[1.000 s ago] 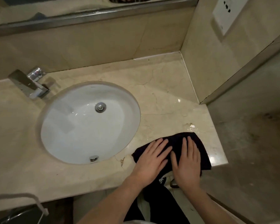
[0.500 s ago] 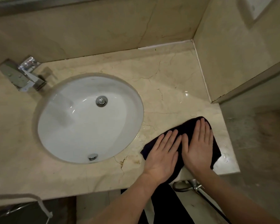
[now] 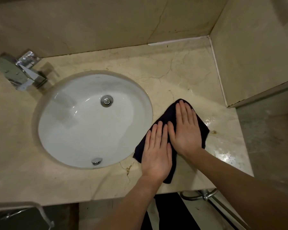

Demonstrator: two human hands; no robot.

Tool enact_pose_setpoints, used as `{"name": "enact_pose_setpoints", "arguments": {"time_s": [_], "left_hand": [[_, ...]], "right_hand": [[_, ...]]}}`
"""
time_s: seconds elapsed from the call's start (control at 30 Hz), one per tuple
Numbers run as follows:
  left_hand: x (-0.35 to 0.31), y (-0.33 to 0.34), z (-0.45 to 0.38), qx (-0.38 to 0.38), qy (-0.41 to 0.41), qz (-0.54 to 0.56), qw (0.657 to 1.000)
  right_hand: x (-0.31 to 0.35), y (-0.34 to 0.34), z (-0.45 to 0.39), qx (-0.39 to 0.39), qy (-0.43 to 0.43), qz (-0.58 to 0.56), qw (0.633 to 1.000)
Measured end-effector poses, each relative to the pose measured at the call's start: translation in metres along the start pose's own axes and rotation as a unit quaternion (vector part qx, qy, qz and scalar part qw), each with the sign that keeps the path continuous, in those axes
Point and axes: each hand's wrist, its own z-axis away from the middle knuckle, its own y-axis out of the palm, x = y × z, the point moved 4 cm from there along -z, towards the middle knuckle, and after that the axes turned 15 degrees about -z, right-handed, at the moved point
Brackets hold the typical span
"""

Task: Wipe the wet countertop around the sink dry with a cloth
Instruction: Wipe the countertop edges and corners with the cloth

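Cloth (image 3: 201, 130), dark and folded, lies flat on the desk (image 3: 173, 75) just right of the sink (image 3: 90, 120), its left edge close to the basin rim. Both hands press it from above: the left hand (image 3: 156, 151) covers the near part, the right hand (image 3: 185, 130) the far part, side by side and touching. Fingers (image 3: 181, 112) on each hand are straight and held together, palms down, gripping nothing; spreading the load this way likely keeps the whole pad against the stone so it soaks evenly. Wet patches (image 3: 223, 155) glisten near the desk's right edge and front-right corner, not yet wiped. A faucet (image 3: 23, 72) stands at the back-left corner.
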Motion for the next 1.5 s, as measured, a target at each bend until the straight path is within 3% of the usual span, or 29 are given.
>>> {"name": "enact_pose_setpoints", "arguments": {"time_s": [0.2,0.33,0.4,0.5,0.57,0.67,0.73,0.8,0.87,0.97,1.03,1.17,1.33,1.5], "left_hand": [[0.006,-0.001,-0.007,-0.021,-0.103,0.112,0.988],[0.020,-0.009,-0.002,-0.057,-0.232,0.222,0.945],[0.027,-0.018,0.008,-0.085,-0.252,0.274,0.924],[0.025,-0.040,0.023,-0.115,-0.188,0.305,0.927],[0.010,-0.053,0.029,-0.119,-0.081,0.306,0.941],[-0.019,-0.054,0.033,-0.113,0.093,0.286,0.947],[-0.030,-0.046,0.031,-0.100,0.136,0.281,0.945],[-0.034,-0.039,0.028,-0.080,0.137,0.282,0.946],[-0.026,-0.029,0.023,-0.069,0.115,0.272,0.953],[0.004,-0.018,0.016,-0.075,0.061,0.243,0.965],[0.023,-0.012,0.012,-0.074,0.040,0.213,0.973],[0.033,-0.008,0.013,-0.066,0.032,0.190,0.979],[0.033,-0.006,0.006,-0.036,-0.079,0.212,0.973],[0.034,-0.007,0.004,-0.022,-0.104,0.284,0.953]], "right_hand": [[0.025,0.015,-0.026,0.039,-0.090,-0.059,0.993],[0.053,0.028,-0.035,0.144,-0.198,-0.135,0.960],[0.062,0.015,-0.026,0.134,-0.186,-0.181,0.956],[0.061,-0.022,0.014,0.053,-0.142,-0.256,0.955],[0.044,-0.047,0.045,-0.014,-0.093,-0.257,0.962],[0.005,-0.080,0.080,-0.094,-0.046,-0.206,0.973],[-0.021,-0.097,0.094,-0.120,-0.056,-0.134,0.982],[-0.046,-0.109,0.096,-0.118,-0.031,-0.039,0.992],[-0.064,-0.109,0.091,-0.090,0.075,0.030,0.993],[-0.065,-0.081,0.095,-0.059,0.265,-0.044,0.961],[-0.058,-0.054,0.095,-0.063,0.316,-0.051,0.945],[-0.054,-0.039,0.072,-0.114,0.311,0.000,0.944],[-0.041,-0.031,0.035,-0.080,0.201,0.017,0.976],[-0.010,-0.010,0.002,-0.057,0.125,0.022,0.990]]}}
